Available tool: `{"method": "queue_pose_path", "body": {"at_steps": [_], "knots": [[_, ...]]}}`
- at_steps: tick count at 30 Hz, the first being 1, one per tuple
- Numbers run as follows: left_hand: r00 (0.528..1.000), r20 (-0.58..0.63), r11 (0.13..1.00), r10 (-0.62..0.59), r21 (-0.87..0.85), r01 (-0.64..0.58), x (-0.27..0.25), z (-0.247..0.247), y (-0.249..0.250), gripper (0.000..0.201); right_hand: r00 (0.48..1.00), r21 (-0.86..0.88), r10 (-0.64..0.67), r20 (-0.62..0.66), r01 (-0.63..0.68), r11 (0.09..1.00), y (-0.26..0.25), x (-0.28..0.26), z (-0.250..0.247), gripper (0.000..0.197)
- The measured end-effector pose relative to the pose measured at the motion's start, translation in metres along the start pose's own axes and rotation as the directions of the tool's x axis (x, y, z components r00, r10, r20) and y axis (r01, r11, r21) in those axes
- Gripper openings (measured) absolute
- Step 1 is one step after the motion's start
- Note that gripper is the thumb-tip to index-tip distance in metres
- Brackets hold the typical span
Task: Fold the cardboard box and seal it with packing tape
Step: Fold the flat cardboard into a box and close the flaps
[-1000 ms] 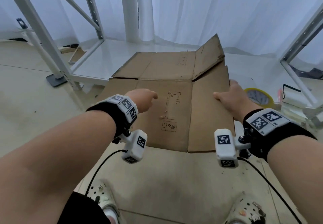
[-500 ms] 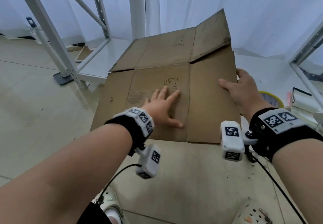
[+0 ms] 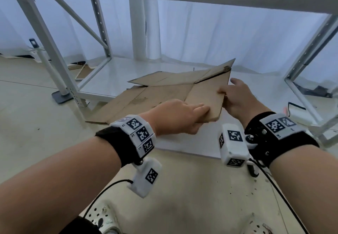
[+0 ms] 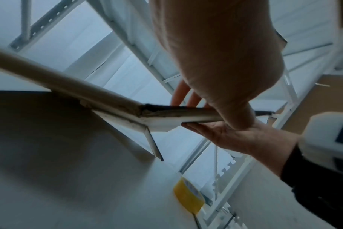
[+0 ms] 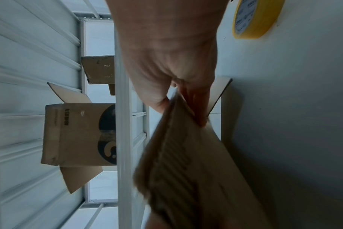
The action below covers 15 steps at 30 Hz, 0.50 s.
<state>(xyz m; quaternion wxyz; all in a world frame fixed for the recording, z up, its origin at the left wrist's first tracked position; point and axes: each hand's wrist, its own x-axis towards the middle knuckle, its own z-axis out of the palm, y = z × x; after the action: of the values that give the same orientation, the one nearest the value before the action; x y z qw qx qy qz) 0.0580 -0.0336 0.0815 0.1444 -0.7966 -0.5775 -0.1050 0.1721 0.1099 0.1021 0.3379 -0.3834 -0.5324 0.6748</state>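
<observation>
A person holds a flattened cardboard box (image 3: 204, 95) with both hands, above the low white bottom shelf of a metal rack (image 3: 113, 73). The box is raised at the near right corner and slopes down to the left, where its far left part rests over the shelf's front edge. One flap at the far right corner sticks up.

The left hand (image 3: 175, 118) pinches the near edge of the box, thumb on top and fingers underneath. The right hand (image 3: 236, 100) grips the right edge, thumb on top and fingers curled below the board.

A yellow roll of packing tape (image 5: 254, 17) lies flat on the white shelf surface to the right of the box, apart from it. In the right wrist view, another brown carton (image 5: 78, 134) with open flaps sits on the rack beyond the box.
</observation>
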Motion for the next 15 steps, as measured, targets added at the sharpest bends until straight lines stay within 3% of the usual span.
{"method": "queue_pose_path", "body": {"at_steps": [2,6,8,9,10,11,12,13,15], "knots": [[0.998,-0.056,1.000,-0.025,-0.001,0.025,-0.005,-0.004,-0.003,0.046,0.998,0.050,0.034,0.053,-0.036,0.998,-0.003,-0.007,0.005,0.060],[0.965,-0.073,0.968,-0.251,-0.021,0.250,-0.005,-0.040,-0.021,0.052,0.956,0.090,0.106,0.275,-0.135,0.987,-0.003,-0.020,0.013,0.042],[0.939,-0.141,0.949,-0.315,-0.025,0.315,-0.005,-0.059,-0.028,0.047,0.957,0.002,0.043,0.287,-0.046,0.999,-0.007,-0.028,0.017,0.038],[0.929,-0.174,0.945,-0.327,-0.032,0.326,-0.003,-0.070,-0.029,0.038,0.961,-0.149,-0.060,0.272,0.103,0.983,-0.010,-0.030,0.019,0.037],[0.925,-0.198,0.945,-0.325,-0.042,0.323,-0.001,-0.082,-0.028,0.032,0.947,-0.364,-0.187,0.262,0.277,0.889,-0.013,-0.030,0.019,0.042],[0.924,-0.228,0.951,-0.308,-0.057,0.303,0.001,-0.092,-0.025,0.028,0.916,-0.558,-0.298,0.267,0.400,0.727,-0.016,-0.028,0.019,0.045],[0.922,-0.261,0.958,-0.287,-0.072,0.278,0.002,-0.097,-0.023,0.027,0.881,-0.672,-0.389,0.270,0.462,0.578,-0.020,-0.027,0.019,0.044],[0.916,-0.297,0.963,-0.271,-0.083,0.258,0.003,-0.103,-0.019,0.028,0.847,-0.717,-0.461,0.264,0.492,0.493,-0.028,-0.029,0.019,0.036],[0.889,-0.354,0.956,-0.290,-0.145,0.254,0.002,-0.109,-0.014,0.033,0.792,-0.670,-0.543,0.280,0.566,0.480,-0.040,-0.033,0.018,0.016]]}}
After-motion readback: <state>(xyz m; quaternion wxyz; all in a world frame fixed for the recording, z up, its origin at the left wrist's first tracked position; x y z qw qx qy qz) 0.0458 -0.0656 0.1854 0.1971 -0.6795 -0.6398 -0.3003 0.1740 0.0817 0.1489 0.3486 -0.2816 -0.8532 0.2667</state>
